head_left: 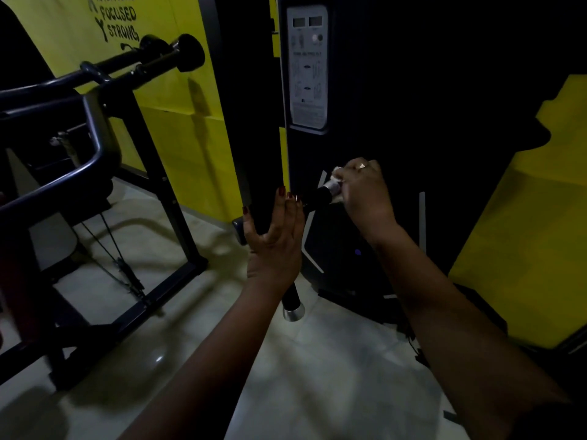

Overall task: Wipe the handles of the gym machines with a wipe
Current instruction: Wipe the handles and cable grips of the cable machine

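**A:** Where does the work sit?

**B:** Centre of the frame, low on the dark cable machine (381,90), under its pale instruction placard (307,68). A short black handle (317,196) with a chrome end juts out there. A second handle (291,296) hangs below it, toward the tiled floor (333,360).

**A:** And the hands?

**B:** The right hand (365,188) has its grip closed around the white wipe (336,176), which is wrapped over the chrome end at the handle's right tip. The left hand (274,236), just left of centre, is released, with fingers straight and the palm turned toward the handle's other end. Whether it touches the bar, I cannot tell in this light.

**A:** How should this step be done well?

**B:** I'd steady the handle with the left hand so it doesn't swing. Then twist the wipe around the bar and draw it along the whole black sleeve to the far end. Only the tip is covered now, and the second handle likely needs the same pass.
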The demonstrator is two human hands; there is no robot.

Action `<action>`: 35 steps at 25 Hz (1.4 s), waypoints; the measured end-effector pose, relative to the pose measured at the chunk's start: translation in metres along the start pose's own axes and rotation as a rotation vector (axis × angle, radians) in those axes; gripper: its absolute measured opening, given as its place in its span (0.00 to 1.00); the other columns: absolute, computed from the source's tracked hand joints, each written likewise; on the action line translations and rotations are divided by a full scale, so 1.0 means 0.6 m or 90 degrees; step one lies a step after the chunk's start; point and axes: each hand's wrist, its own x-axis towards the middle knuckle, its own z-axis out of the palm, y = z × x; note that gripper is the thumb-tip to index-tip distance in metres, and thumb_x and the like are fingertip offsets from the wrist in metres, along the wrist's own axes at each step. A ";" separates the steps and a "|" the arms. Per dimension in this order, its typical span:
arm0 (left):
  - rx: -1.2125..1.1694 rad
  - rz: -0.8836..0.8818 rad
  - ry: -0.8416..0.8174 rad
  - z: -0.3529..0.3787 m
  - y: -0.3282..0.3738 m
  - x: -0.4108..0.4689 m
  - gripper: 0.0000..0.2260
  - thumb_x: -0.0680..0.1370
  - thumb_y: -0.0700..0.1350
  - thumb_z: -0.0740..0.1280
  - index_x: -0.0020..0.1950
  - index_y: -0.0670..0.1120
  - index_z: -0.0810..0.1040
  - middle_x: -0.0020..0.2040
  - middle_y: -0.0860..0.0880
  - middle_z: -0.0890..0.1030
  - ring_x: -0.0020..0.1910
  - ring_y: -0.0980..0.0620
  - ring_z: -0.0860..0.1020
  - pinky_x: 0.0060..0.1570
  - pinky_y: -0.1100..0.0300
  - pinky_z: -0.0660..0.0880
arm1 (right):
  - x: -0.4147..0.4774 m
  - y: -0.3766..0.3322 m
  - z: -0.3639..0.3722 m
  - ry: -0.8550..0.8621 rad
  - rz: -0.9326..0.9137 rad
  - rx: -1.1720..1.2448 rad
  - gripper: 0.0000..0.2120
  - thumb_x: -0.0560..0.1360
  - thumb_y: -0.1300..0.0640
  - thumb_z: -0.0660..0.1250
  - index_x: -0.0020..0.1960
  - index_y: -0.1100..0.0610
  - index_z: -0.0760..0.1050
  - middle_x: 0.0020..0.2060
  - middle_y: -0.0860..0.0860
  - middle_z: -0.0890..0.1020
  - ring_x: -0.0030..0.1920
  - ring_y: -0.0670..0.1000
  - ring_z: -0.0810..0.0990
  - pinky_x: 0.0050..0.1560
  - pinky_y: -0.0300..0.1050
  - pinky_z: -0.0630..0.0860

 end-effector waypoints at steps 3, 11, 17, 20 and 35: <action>-0.020 -0.030 0.001 0.010 0.011 0.002 0.25 0.78 0.44 0.51 0.75 0.43 0.64 0.75 0.44 0.65 0.76 0.39 0.41 0.62 0.33 0.61 | -0.006 0.000 0.008 0.035 0.063 0.067 0.16 0.76 0.65 0.62 0.62 0.60 0.77 0.55 0.59 0.78 0.55 0.58 0.73 0.55 0.43 0.67; -0.033 -0.045 -0.009 0.012 0.021 -0.003 0.28 0.78 0.46 0.51 0.79 0.42 0.53 0.76 0.41 0.58 0.77 0.38 0.40 0.67 0.28 0.48 | 0.026 -0.015 0.007 -0.074 -0.057 0.036 0.13 0.74 0.65 0.62 0.54 0.58 0.81 0.52 0.55 0.79 0.55 0.56 0.75 0.53 0.44 0.72; -0.038 -0.044 0.025 0.019 0.017 0.000 0.29 0.76 0.45 0.54 0.78 0.46 0.56 0.76 0.43 0.58 0.77 0.39 0.38 0.65 0.29 0.54 | 0.053 0.018 -0.008 -0.371 0.494 0.675 0.10 0.78 0.64 0.60 0.45 0.59 0.79 0.38 0.56 0.80 0.36 0.52 0.79 0.38 0.45 0.75; -0.042 -0.042 0.029 0.018 0.018 0.004 0.30 0.75 0.45 0.55 0.78 0.46 0.58 0.76 0.43 0.58 0.77 0.39 0.39 0.64 0.30 0.57 | -0.019 -0.021 0.009 -0.298 0.686 0.917 0.10 0.78 0.65 0.59 0.41 0.63 0.76 0.31 0.55 0.79 0.28 0.49 0.78 0.33 0.41 0.72; -0.025 -0.037 -0.017 0.012 0.011 -0.006 0.31 0.75 0.45 0.53 0.79 0.45 0.54 0.77 0.42 0.56 0.77 0.39 0.37 0.66 0.29 0.47 | 0.010 -0.017 0.022 -0.134 0.654 0.796 0.07 0.77 0.63 0.65 0.48 0.57 0.81 0.41 0.54 0.84 0.42 0.54 0.82 0.45 0.49 0.80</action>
